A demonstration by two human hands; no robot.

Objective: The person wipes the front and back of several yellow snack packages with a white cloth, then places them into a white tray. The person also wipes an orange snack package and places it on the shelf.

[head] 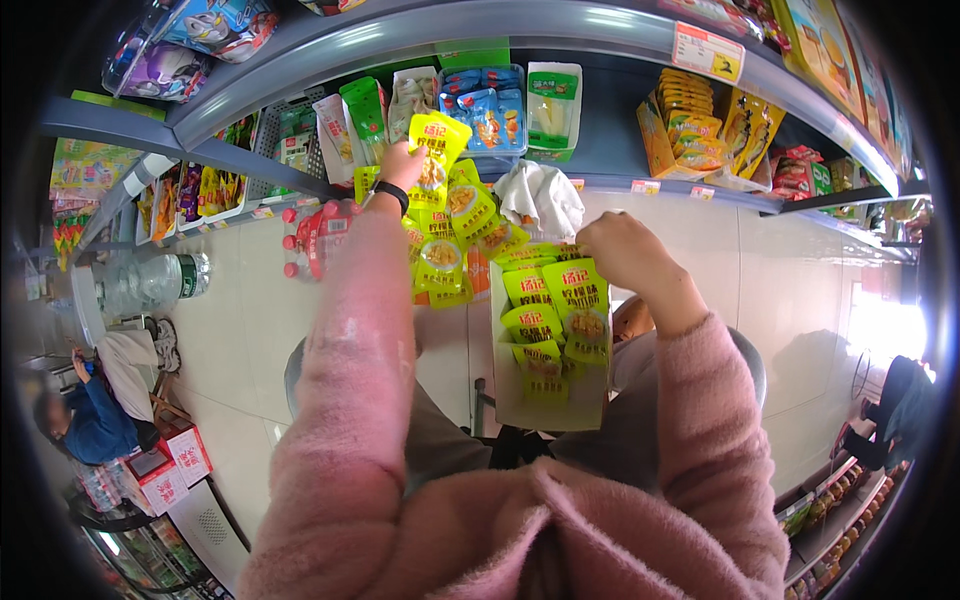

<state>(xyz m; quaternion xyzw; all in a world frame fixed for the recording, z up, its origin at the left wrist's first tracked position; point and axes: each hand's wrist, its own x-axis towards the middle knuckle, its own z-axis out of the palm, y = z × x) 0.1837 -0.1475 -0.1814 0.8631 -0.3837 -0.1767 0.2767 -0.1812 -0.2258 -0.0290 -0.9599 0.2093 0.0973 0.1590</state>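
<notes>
My left hand point(401, 165) grips the edge of a yellow snack pouch point(433, 169), held above a pile of similar pouches point(442, 255). A carton point(550, 414) with several yellow pouches standing inside lies before my lap. Over its far right corner is my right hand point(621, 247), fingers curled at the top of a yellow pouch point(577, 307) in the carton; how firmly it grips is hidden. A crumpled white cloth point(538, 199) sits just beyond the carton, between my two hands.
Ahead runs a low shelf point(611, 161) with a blue-packet tub point(484, 112), a white-and-green box point(553, 112) and orange snack boxes point(679, 135). Red-capped bottles point(319, 240) and large clear bottles point(154, 283) are on the left. A seated person point(105, 412) is far left; another person point(892, 409) is far right.
</notes>
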